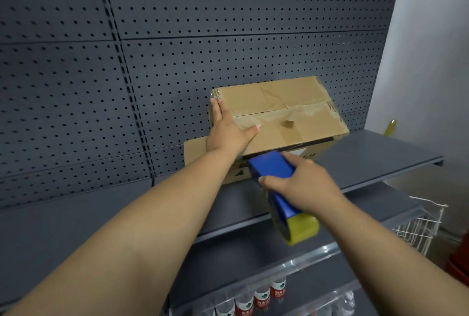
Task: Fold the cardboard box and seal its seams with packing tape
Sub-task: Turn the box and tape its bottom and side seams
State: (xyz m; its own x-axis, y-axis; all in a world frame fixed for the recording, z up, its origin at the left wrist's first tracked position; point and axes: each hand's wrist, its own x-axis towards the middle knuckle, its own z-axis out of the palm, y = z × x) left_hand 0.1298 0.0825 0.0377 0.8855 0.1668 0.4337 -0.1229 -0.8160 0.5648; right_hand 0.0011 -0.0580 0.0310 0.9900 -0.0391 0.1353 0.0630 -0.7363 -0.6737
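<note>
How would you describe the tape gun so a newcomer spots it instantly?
Start at the grey shelf under the pegboard, where the cardboard box sits. Just in front of the box, the right hand grips the tape gun. It is the only bright blue thing there, with a yellowish tape roll at its near end.

We cannot read the dark print on the cardboard box (279,112), since our right hand (302,183) and the blue tape dispenser (272,166) cover most of its front face, and our left hand (225,130) hides its near left corner; the bottles (261,298) below are cut off by the frame's bottom edge, their red labels too blurred to read
</note>
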